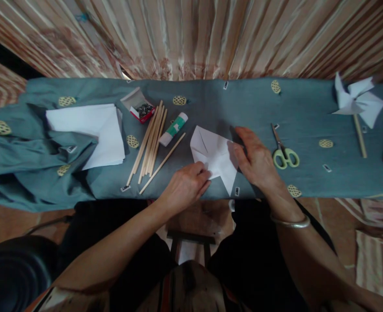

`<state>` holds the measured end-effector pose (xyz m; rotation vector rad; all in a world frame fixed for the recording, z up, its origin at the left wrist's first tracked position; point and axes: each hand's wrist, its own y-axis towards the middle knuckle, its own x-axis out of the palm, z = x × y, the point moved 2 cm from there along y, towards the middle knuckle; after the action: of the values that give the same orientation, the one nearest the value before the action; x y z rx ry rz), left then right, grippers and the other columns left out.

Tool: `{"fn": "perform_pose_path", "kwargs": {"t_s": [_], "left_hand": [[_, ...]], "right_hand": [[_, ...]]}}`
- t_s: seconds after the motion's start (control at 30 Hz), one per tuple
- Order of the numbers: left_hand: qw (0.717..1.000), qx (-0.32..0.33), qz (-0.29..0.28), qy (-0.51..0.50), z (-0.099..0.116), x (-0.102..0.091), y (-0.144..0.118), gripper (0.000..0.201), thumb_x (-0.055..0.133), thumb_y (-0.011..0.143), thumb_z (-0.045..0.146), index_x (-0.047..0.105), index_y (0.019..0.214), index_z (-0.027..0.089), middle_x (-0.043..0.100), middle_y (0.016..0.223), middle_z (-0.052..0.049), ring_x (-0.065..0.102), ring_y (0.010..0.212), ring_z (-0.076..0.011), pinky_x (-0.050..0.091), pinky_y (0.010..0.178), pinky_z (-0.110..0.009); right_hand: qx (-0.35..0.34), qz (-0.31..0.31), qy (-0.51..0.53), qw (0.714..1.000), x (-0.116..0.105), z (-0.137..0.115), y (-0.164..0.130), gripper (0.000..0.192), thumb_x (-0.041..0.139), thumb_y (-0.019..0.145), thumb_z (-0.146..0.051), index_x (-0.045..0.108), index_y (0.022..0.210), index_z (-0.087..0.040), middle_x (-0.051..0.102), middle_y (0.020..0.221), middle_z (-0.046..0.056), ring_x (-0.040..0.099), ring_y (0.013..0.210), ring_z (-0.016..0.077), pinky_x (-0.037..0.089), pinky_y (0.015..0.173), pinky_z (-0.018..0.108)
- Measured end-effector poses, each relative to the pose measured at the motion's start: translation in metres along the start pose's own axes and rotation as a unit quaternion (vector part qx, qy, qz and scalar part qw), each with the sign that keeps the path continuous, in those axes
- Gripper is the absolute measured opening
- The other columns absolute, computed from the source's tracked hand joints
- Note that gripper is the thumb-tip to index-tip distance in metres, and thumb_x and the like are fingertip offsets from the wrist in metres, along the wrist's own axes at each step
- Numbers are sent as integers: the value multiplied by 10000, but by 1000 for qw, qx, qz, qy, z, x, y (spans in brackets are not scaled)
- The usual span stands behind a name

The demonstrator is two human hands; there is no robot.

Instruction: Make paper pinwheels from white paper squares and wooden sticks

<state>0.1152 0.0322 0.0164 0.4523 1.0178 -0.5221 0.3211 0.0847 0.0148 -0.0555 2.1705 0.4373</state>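
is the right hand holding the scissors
No, the scissors lie on the cloth beside the right hand, which touches the folded white paper.

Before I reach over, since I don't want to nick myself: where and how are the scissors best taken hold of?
Probably by the green handles, coming from the near side with the right hand, the closer of the hands. The scissors lie flat, loops toward that side and blades pointing away, so this grip should stay clear of the tip.
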Motion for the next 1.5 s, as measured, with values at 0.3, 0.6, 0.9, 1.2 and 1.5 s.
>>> {"fn": "perform_pose_path", "kwargs": {"t_s": [0.3, 0.6, 0.9, 1.2, 1.5], "left_hand": [[997, 58, 25, 36, -14, -18, 2, 153, 549, 949, 200, 679, 998, 134, 656, 995, -96, 630, 912, -208, 557, 792, -331], [994, 32, 87, 56, -45, -31, 8, 248, 528, 891, 127, 675, 1089, 157, 614, 1232, -127, 573, 1137, -267, 496, 998, -465], [992, 82, 15, 93, 5, -5, 22, 200, 600, 940, 308, 674, 982, 127, 672, 999, -99, 592, 958, -263, 474, 802, -395], [988, 86, 13, 130, 10, 3, 26, 189, 546, 953, 193, 670, 826, 125, 649, 841, -82, 599, 809, -225, 462, 700, -346], [987, 73, 14, 146, 16, 0, 32, 152, 587, 925, 196, 675, 827, 120, 660, 848, -87, 614, 820, -237, 465, 716, -361]], "right_hand": [[60, -5, -4, 998, -17, 13, -4, 365, 550, 918, -395, 713, 1177, -195, 777, 1048, 109, 739, 899, 281, 592, 850, 463], [89, 3, 10, 996, -20, 4, -27, 238, 587, 908, -380, 778, 931, -240, 794, 846, 42, 752, 754, 250, 601, 717, 376], [78, 32, 16, 996, -16, 0, -25, 264, 563, 922, -339, 763, 1029, -204, 788, 1060, 87, 746, 991, 270, 584, 926, 422], [61, 35, 34, 997, -19, 0, -28, 288, 534, 934, -313, 754, 1067, -182, 780, 1072, 107, 733, 1020, 283, 575, 951, 470], [38, 36, 40, 998, -19, -1, -28, 284, 522, 941, -306, 749, 1070, -195, 773, 1089, 104, 723, 1039, 278, 569, 959, 466]]}}
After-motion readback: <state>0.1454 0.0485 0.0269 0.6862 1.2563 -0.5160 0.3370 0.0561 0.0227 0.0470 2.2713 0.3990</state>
